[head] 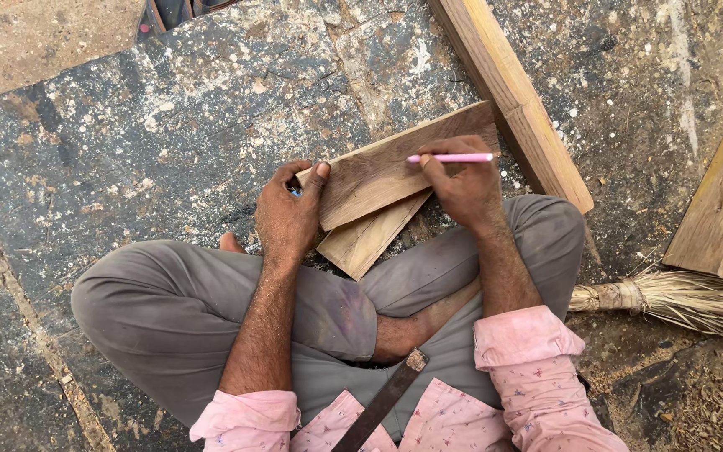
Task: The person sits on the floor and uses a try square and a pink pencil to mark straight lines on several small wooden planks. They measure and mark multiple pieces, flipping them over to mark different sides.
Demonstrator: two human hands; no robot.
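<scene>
Head view: seated cross-legged on a stone floor (pixel 127 142), a person steadies a wood plank (pixel 395 167) w/ the left hand (pixel 288 213) — fingers curled over its left end, thumb on top. Right hand (pixel 462 186) pinches a pink pencil (pixel 453 157), tip on the plank's upper face. A second offcut (pixel 370 238) lies beneath. Rough timber beam (pixel 512 96) just beside; straw broom (pixel 679 301) at right.

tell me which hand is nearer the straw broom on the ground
Right. The right hand, holding a pink pencil on the wooden board, is on the straw broom's side; the left hand grips the board's far end.
</scene>
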